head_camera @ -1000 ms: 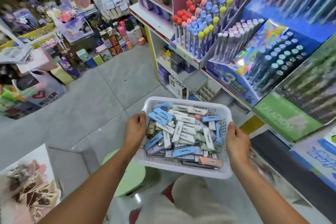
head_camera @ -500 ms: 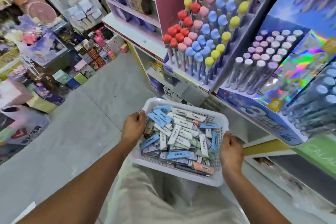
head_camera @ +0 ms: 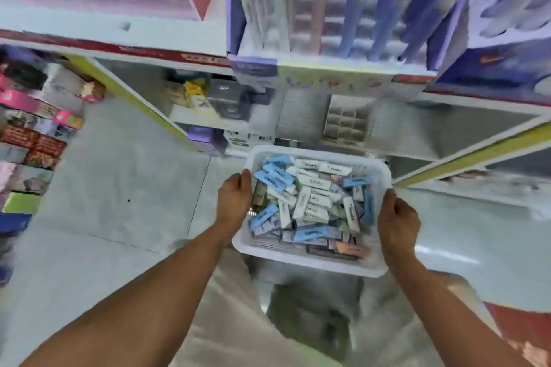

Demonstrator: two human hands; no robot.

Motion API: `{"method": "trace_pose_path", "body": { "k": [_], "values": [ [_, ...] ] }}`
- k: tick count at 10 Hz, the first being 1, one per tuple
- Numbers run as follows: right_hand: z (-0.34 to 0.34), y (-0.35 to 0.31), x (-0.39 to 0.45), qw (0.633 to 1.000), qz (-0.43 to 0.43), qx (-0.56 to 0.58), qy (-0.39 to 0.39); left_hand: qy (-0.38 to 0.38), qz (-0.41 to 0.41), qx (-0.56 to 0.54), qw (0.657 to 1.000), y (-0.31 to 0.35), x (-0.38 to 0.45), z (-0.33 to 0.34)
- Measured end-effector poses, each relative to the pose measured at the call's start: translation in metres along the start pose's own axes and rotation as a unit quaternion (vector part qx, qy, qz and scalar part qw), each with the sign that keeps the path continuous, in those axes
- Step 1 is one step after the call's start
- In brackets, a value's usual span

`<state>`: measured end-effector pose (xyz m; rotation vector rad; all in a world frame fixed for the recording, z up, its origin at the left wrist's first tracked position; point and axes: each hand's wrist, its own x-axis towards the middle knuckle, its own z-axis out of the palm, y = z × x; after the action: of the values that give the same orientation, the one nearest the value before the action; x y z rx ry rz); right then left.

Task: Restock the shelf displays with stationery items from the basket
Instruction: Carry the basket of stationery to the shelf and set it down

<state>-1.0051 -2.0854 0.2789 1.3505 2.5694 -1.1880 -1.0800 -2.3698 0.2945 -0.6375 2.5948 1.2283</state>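
Surroundings: a shelf unit (head_camera: 343, 74) stood directly ahead of me, its upper tier packed with upright pen displays (head_camera: 351, 6), blurred beyond reading. A lower shelf (head_camera: 208, 116) held small boxes, dark and yellow, also blurred. A white divided organiser (head_camera: 346, 121) sat in the recess just past the basket's far rim. To my left, stacked colourful boxes (head_camera: 35, 128) lined the aisle edge. Nothing lay between the basket and the shelf front.

Surface and room: a grey tiled floor (head_camera: 119, 182) with thin joint lines ran under everything; a yellow strip (head_camera: 477, 155) edged the shelving base on the right. My light-coloured garment (head_camera: 226, 322) filled the lower middle of the view.

Container: one white plastic basket (head_camera: 310, 262), rectangular with slotted walls, was held level in front of me, above the floor and near the lower shelf. Contents: a loose heap of small rectangular stationery packs (head_camera: 310, 205), mostly white and blue, one orange pack at the near right corner, lying at all angles, several overlapping.

Grip: my left hand (head_camera: 235, 202) was closed over the left rim, thumb towards the inside wall. My right hand (head_camera: 398, 220) was curled around the right rim, fingers wrapped under. Both arms were bare.
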Motion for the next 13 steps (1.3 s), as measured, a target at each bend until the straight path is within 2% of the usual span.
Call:
{"method": "trace_pose_path", "body": {
  "k": [3, 5, 8, 9, 10, 11, 13],
  "values": [
    [0.106, 0.134, 0.054, 0.997, 0.052, -0.042, 0.025, -0.065, -0.004, 0.029, 0.997, -0.118, 0.063, 0.150],
    [0.151, 0.176, 0.093, 0.999, 0.011, -0.033, 0.029, -0.040, -0.041, 0.064, 0.996, -0.168, 0.077, 0.210],
    [0.135, 0.181, 0.082, 0.999, -0.025, 0.008, 0.037, -0.015, -0.030, 0.034, 0.999, -0.170, 0.053, 0.198],
    [0.120, 0.170, 0.080, 0.999, -0.038, -0.010, 0.037, -0.065, -0.012, 0.023, 0.998, -0.150, 0.048, 0.181],
    [0.112, 0.169, 0.087, 0.999, -0.040, -0.027, 0.014, -0.104, -0.015, 0.045, 0.993, -0.138, 0.052, 0.175],
    [0.115, 0.185, 0.106, 0.996, -0.052, -0.054, -0.053, -0.130, -0.035, 0.083, 0.987, -0.138, 0.058, 0.188],
    [0.163, 0.239, 0.131, 0.990, 0.007, -0.109, -0.091, -0.150, -0.067, 0.127, 0.978, -0.182, 0.083, 0.242]
  ]
}}
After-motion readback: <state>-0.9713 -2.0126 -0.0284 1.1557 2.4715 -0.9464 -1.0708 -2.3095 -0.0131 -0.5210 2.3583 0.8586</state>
